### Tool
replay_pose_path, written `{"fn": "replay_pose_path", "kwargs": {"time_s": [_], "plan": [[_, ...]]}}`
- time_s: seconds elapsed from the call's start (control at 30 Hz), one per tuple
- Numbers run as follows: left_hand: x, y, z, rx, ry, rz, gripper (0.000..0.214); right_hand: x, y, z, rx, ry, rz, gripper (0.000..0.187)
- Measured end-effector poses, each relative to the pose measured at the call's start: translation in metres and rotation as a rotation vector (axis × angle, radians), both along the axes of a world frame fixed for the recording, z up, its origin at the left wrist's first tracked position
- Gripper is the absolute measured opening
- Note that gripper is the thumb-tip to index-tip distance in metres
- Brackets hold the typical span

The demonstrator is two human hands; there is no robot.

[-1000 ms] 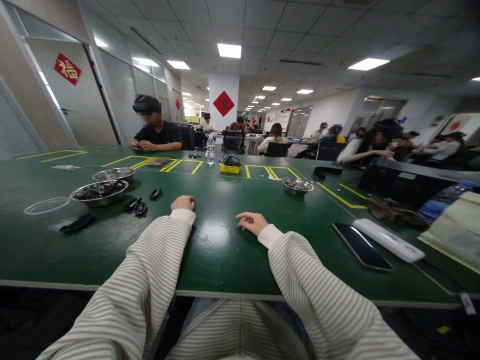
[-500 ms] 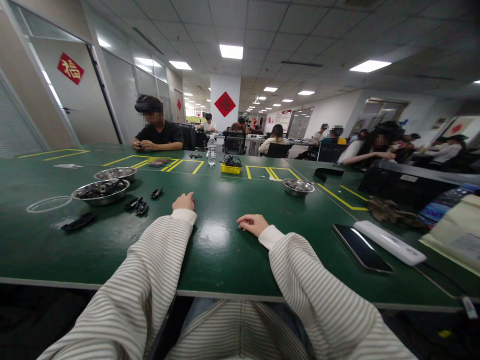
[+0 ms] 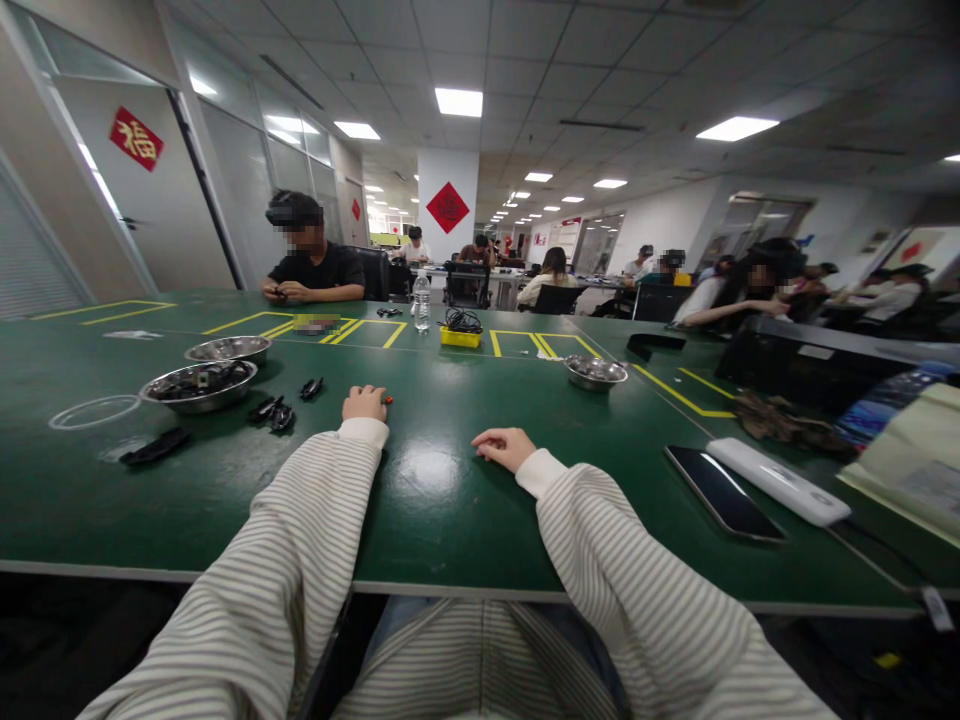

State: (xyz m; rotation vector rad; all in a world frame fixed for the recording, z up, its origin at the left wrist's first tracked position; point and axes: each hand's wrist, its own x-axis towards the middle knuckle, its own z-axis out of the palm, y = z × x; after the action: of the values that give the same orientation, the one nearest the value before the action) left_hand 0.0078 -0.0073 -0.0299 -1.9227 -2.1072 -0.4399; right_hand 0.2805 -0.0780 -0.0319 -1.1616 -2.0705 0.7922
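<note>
My left hand (image 3: 365, 403) lies on the green table, its fingers curled down. A small orange-red thing (image 3: 388, 400) shows at the edge of its fingers, too small to name. Left of that hand lie a small black plastic part (image 3: 311, 388) and a cluster of black parts (image 3: 274, 412). My right hand (image 3: 506, 448) rests on the tabletop with its fingers bent and drawn together, pointing left. Nothing shows between them. Both arms wear striped sleeves, and the hands are apart.
Steel bowls stand at left, one with black parts (image 3: 199, 383), and another steel bowl (image 3: 596, 373) at right. A yellow box of cables (image 3: 460, 330) and a bottle (image 3: 421, 303) are ahead. A phone (image 3: 724, 493) and white device (image 3: 778, 482) lie right. A co-worker (image 3: 319, 262) sits opposite.
My left hand's fingers have drawn in from a more stretched pose, and the orange-red thing now shows beside them. My right hand has stayed where it was.
</note>
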Motion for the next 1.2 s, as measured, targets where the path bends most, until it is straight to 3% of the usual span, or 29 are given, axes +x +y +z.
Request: {"fn": "replay_pose_path", "kwargs": {"time_s": [0.4, 0.63, 0.9, 1.03, 1.2], "plan": [[0.016, -0.004, 0.005, 0.027, 0.099, -0.456, 0.018, 0.000, 0.000, 0.001, -0.003, -0.013, 0.003, 0.022], [0.047, -0.019, 0.008, 0.109, -0.056, -0.750, 0.011, -0.003, -0.001, 0.003, -0.022, 0.049, -0.023, 0.021], [0.094, -0.055, 0.011, 0.226, -0.214, -1.117, 0.011, -0.005, 0.000, 0.003, -0.149, 0.232, -0.016, 0.027], [0.099, -0.064, 0.010, 0.263, -0.222, -1.181, 0.013, -0.007, -0.001, 0.004, -0.189, 0.291, 0.018, 0.028], [0.095, -0.064, 0.010, 0.253, -0.183, -1.130, 0.019, -0.009, 0.000, 0.004, -0.202, 0.313, -0.014, 0.027]]}}
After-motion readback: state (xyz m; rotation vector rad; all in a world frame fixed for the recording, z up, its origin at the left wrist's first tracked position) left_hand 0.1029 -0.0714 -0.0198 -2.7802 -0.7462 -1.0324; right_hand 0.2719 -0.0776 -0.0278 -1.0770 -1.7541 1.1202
